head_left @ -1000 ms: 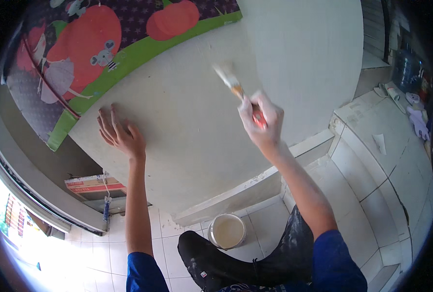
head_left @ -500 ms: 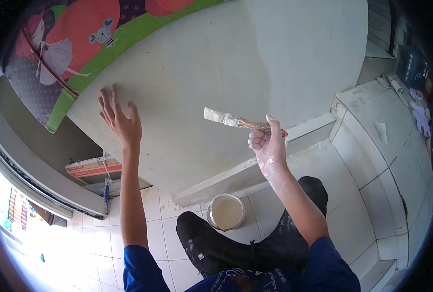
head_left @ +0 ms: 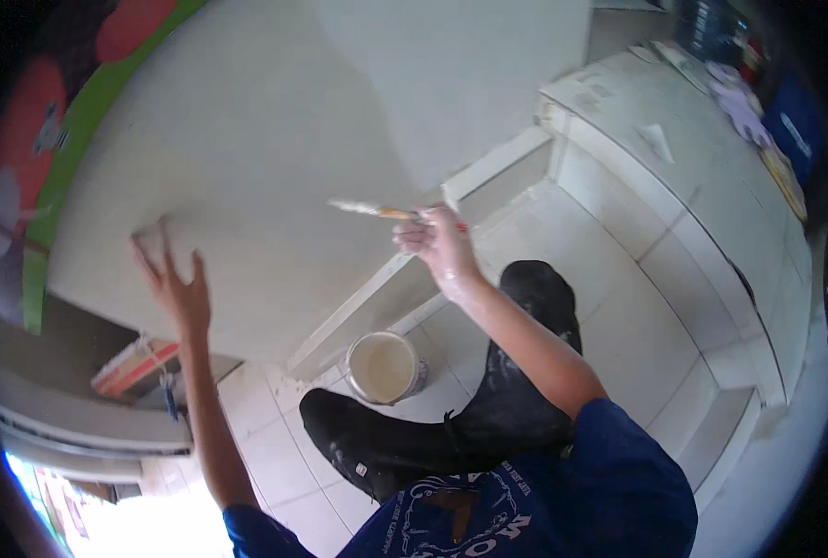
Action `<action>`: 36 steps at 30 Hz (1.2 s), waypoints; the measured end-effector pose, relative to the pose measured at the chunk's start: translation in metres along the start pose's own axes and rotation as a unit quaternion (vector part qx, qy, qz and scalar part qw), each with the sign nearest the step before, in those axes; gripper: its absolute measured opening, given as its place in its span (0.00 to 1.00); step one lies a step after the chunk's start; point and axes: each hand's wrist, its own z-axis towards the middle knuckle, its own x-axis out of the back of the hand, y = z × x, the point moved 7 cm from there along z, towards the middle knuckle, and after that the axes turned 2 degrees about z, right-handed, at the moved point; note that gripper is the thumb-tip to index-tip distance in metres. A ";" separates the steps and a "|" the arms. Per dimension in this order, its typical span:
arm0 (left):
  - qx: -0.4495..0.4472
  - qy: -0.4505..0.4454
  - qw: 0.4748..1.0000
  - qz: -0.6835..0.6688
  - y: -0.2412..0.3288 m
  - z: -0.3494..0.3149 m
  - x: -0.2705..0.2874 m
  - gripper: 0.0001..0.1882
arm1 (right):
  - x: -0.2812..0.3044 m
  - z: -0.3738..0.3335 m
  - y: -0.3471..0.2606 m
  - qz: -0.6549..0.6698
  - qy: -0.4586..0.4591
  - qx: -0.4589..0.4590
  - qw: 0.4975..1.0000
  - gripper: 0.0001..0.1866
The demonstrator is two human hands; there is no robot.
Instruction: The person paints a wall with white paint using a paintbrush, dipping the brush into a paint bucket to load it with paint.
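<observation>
My left hand (head_left: 181,293) is open, its fingers spread against the pale wall (head_left: 247,121); blur hides how firmly they touch. My right hand (head_left: 440,246), smeared with white, is closed around the handle of a paintbrush (head_left: 358,206). The brush points left, its white-coated bristles in front of the wall. I cannot tell whether the bristles touch it. Below, a bucket (head_left: 420,372) with pale liquid stands on the tiled floor beside the wall's base ledge, near my dark-trousered legs.
A tiled ledge (head_left: 619,102) curves along the right, with purple gloves (head_left: 738,98), a scrap of paper (head_left: 656,142) and a large blue bottle (head_left: 702,28) on it. A green-edged printed covering (head_left: 56,177) hangs at left. Below it lies an orange-and-white box (head_left: 135,369).
My view has turned to the right, so the wall, bucket and ledge sit further left. The brush has rolled to show a narrower side. Both hands keep their poses.
</observation>
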 end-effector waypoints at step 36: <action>0.269 -0.133 0.954 -0.013 -0.203 -0.206 0.129 0.27 | -0.117 -0.017 0.033 -0.675 -0.306 0.485 0.464 0.17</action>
